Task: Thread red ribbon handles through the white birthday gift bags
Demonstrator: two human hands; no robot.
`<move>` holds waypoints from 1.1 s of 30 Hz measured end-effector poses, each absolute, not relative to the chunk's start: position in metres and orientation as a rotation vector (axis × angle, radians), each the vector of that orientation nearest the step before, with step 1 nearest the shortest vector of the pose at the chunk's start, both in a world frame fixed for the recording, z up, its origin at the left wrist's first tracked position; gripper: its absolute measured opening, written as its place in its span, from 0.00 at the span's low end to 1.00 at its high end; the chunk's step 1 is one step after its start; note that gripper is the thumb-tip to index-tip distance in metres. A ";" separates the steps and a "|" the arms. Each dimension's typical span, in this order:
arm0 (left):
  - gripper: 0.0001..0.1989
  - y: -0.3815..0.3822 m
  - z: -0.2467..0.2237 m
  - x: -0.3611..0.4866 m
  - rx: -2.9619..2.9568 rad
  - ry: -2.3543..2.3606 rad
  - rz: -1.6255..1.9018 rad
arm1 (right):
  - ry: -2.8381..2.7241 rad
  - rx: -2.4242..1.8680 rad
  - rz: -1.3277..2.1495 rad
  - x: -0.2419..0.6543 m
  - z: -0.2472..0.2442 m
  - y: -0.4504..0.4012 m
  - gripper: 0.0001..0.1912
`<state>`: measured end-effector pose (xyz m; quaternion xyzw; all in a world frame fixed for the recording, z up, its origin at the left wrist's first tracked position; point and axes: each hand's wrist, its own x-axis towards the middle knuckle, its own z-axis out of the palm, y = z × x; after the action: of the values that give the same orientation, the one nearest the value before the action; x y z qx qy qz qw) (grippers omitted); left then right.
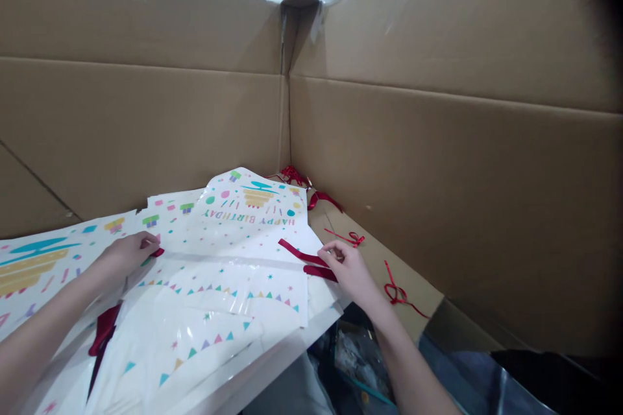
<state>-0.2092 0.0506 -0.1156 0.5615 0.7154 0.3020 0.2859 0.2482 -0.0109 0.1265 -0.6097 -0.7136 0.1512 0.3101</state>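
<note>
My right hand (348, 269) is closed, its fingertips pinching a dark red ribbon (296, 250). The ribbon's free end points left over the white printed paper (253, 240). Just below those fingers lies a second dark red strip (318, 272). On the left, my left hand (127, 254) is closed too, with a short dark red ribbon end (158, 252) at its fingertips. Whether the left and right ribbon pieces join cannot be seen. The glossy paper carries upside-down "HAPPY BIRTHDAY" lettering, a cake and bunting; it lies in overlapping layers, flat sheets or bags.
Tall cardboard walls (146, 123) meet at a corner behind the paper. Thin red ribbon bows (396, 292) lie on a cardboard ledge (413, 311) at right. Dark red fabric (104, 331) shows at lower left. Below sits a clear bag of pale things (360, 353).
</note>
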 end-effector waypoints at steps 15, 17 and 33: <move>0.33 0.070 -0.121 -0.209 1.462 1.785 0.823 | -1.615 -1.663 0.465 0.290 0.094 -0.034 0.20; 0.32 0.071 -0.119 -0.208 1.467 1.772 0.835 | -1.613 -1.689 0.455 0.289 0.092 -0.037 0.19; 0.36 0.075 -0.125 -0.207 1.435 1.770 0.809 | -1.616 -1.615 0.499 0.288 0.093 -0.021 0.16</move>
<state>-0.2075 0.0753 -0.1252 0.5551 0.6846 0.3129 0.3538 0.2876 -0.0214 0.0930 -0.6356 -0.6360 0.1966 0.3909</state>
